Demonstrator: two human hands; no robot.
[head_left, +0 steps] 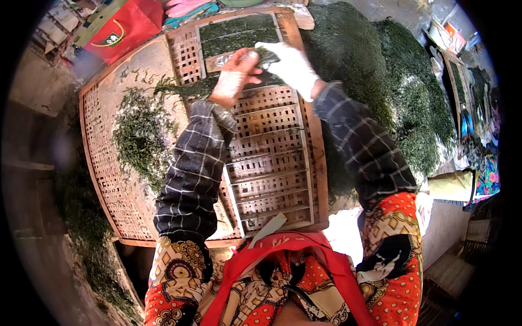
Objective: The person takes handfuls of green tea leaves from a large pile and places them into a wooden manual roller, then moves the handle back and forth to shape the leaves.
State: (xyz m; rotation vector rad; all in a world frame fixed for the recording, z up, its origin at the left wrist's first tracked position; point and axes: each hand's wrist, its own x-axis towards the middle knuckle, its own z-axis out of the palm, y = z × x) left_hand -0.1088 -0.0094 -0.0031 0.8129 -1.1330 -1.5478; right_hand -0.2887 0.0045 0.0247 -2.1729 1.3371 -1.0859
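A pale slatted frame (308, 179) lies on a woven lattice tray with a wooden rim (321, 146). Its far compartments hold flat layers of dark green shredded leaves (239, 33); the nearer ones show bare lattice. Over the far part of the frame, my right hand (293, 66), in a white glove, grips a small clump of green leaves (266, 56). My bare left hand (231, 80) is beside that clump, its fingers bent and apart. Something silvery (221, 60) shows next to the left hand; its kind is unclear. A strip of loose leaves (190, 89) trails left from under the left wrist.
On the tray's left part lies a loose heap of leaves (142, 130) on a tan sheet (128, 81). A large mound of green leaves (375, 81) rises at right. A red bag (130, 30) and pink and teal gloves (187, 10) sit at the far left.
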